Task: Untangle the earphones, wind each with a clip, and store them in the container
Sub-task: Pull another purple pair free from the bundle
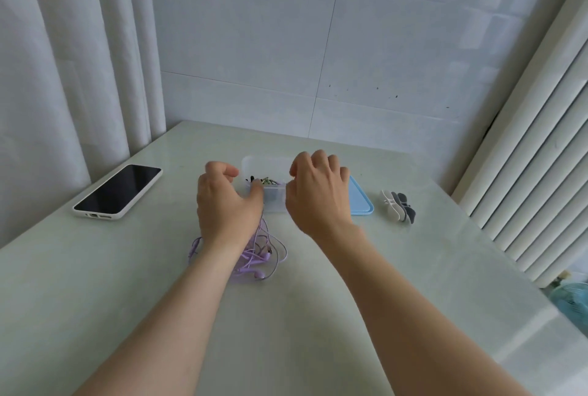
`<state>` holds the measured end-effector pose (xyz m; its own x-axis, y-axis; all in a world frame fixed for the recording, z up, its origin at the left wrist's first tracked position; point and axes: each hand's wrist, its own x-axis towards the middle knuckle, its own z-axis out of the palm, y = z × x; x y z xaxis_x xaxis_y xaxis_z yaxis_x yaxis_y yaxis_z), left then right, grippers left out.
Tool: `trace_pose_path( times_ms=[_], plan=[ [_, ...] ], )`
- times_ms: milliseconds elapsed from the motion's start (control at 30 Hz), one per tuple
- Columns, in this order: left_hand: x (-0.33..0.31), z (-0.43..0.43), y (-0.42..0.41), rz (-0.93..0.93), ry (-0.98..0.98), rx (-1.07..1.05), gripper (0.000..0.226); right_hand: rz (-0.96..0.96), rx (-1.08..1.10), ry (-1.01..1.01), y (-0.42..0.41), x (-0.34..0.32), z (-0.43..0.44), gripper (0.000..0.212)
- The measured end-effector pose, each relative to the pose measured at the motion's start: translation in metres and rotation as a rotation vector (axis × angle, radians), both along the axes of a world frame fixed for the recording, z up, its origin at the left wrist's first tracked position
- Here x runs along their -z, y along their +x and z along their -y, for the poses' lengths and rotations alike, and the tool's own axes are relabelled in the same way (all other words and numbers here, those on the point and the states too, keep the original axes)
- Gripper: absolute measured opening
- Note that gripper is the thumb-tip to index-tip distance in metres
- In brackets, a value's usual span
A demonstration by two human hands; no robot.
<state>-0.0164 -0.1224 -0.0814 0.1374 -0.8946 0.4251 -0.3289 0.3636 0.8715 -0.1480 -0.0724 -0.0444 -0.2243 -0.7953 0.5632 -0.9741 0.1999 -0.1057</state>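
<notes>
A tangle of purple earphones (259,257) lies on the table, partly hidden under my left wrist. Just beyond it stands a clear plastic container (275,204) with dark and greenish wound earphones inside. My left hand (224,201) hovers at the container's left side, its fingers loosely curled and its thumb near the front rim. My right hand (316,193) hovers over the container's right side, fingers also loosely curled. I see nothing held in either hand. A small pile of white and grey clips (397,206) lies to the right.
A blue lid (361,201) lies flat right of the container, partly behind my right hand. A phone in a white case (119,191) rests at the left of the pale table (318,316). Curtains hang on the left, a white radiator on the right, and a tiled wall behind.
</notes>
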Motion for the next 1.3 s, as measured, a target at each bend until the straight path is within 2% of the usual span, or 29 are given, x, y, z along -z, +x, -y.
trace_pose_path(
  times_ms=[67, 133, 200, 233, 333, 400, 500, 567, 667, 800, 867, 1000, 1033, 1100, 1200, 1300],
  plan=[
    [-0.01, -0.004, 0.005, -0.105, 0.042, -0.073, 0.015, 0.102, -0.119, -0.037, 0.01, 0.004, -0.015, 0.012],
    [-0.018, -0.011, 0.007, -0.175, 0.073, -0.098, 0.01, 0.249, -0.144, 0.141, 0.019, 0.015, -0.03, 0.02],
    [-0.021, -0.017, 0.007, -0.161, 0.06, -0.073, 0.009, 0.341, -0.14, 0.319, 0.024, 0.025, -0.043, 0.036],
    [-0.021, -0.02, 0.007, -0.14, 0.047, -0.048, 0.008, 0.367, -0.162, 0.347, 0.023, 0.029, -0.047, 0.038],
    [-0.022, -0.027, 0.003, -0.092, 0.008, 0.04, 0.007, 0.41, -0.26, 0.349, 0.019, 0.028, -0.055, 0.021],
    [-0.025, -0.032, 0.0, -0.068, -0.025, 0.098, 0.012, 0.379, -0.278, 0.371, 0.012, 0.026, -0.062, 0.016],
    [-0.03, -0.034, -0.003, -0.066, -0.066, 0.166, 0.033, 0.363, -0.279, 0.374, 0.001, 0.027, -0.076, 0.019],
    [-0.031, -0.036, -0.003, -0.042, -0.101, 0.171, 0.041, 0.457, -0.271, 0.297, -0.008, 0.029, -0.082, 0.016],
    [-0.031, -0.041, -0.005, 0.012, -0.142, 0.203, 0.047, 0.739, -0.277, 0.101, -0.022, 0.029, -0.09, 0.015],
    [-0.027, -0.042, -0.008, 0.113, -0.127, 0.367, 0.052, 0.721, -0.228, -0.155, -0.035, 0.02, -0.095, 0.014],
    [-0.027, -0.043, -0.009, 0.244, -0.086, 0.451, 0.046, 0.8, -0.236, -0.304, -0.038, 0.013, -0.096, 0.015],
    [-0.021, -0.048, -0.013, 0.53, -0.115, 0.587, 0.015, 1.325, -0.395, -0.5, -0.033, -0.002, -0.103, 0.023],
    [-0.019, -0.049, -0.013, 0.589, -0.132, 0.575, 0.014, 1.454, -0.428, -0.536, -0.031, -0.007, -0.106, 0.022],
    [-0.014, -0.048, -0.014, 0.685, -0.143, 0.525, 0.033, 1.614, -0.439, -0.601, -0.028, -0.013, -0.111, 0.022],
    [-0.011, -0.048, -0.015, 0.693, -0.076, 0.563, 0.04, 1.667, -0.367, -0.625, -0.028, -0.018, -0.115, 0.021],
    [-0.011, -0.047, -0.016, 0.718, -0.033, 0.598, 0.04, 1.582, -0.345, -0.645, -0.03, -0.02, -0.115, 0.019]
  ],
)
